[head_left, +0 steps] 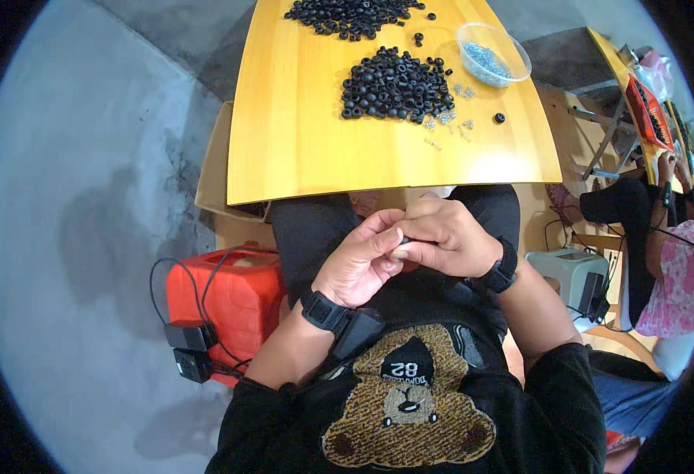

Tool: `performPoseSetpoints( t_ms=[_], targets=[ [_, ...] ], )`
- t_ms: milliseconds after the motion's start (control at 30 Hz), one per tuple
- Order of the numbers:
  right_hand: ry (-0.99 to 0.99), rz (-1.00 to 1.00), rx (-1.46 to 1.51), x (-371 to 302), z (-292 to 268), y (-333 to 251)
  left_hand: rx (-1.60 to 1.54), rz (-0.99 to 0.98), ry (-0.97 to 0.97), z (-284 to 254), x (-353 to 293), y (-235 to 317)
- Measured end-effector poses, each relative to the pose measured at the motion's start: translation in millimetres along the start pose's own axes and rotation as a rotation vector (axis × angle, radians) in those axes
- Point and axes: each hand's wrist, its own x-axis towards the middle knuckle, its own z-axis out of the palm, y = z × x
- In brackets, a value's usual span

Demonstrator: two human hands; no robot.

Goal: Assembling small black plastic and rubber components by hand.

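Observation:
Just past the near table edge, over my lap, my left hand [361, 261] and my right hand [451, 237] meet with thumbs and fingertips pinched together. Whatever is between the fingers is hidden or too small to name. On the yellow wooden table [291, 134] lies a pile of small black round pieces with holes [394, 85], and a second black pile [347, 16] lies farther off. Tiny shiny pieces [445, 118] are scattered at the near pile's right edge. A clear plastic bowl [518, 49] holds many small bluish, glassy-looking pieces [485, 62].
One loose black piece [499, 118] sits near the right edge of the table. A red stool [224, 288] with black boxes and cables [189, 336] stands at my left; a grey stool [548, 267] is at my right. Farther right, another person [671, 276] sits by a second table [609, 59].

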Motion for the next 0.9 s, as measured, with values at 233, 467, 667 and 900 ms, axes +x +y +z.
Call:
performPoseSetpoints(
  t_ms=[233,467,667,900],
  targets=[
    [0.095,0.223,-0.035,9,10,-12,-0.097,0.064,0.072,-12,-13,14],
    [0.0,0.374,-0.11,-10,4,9,-0.426,0.505,0.286,-77,-73,83],
    [-0.087,0.389,-0.224,-39,5,29,-0.398,0.633,0.656,-141,-83,166],
    [-0.027,0.388,-0.237,-47,3,38,-0.302,0.583,0.411,-123,-75,156]
  ],
)
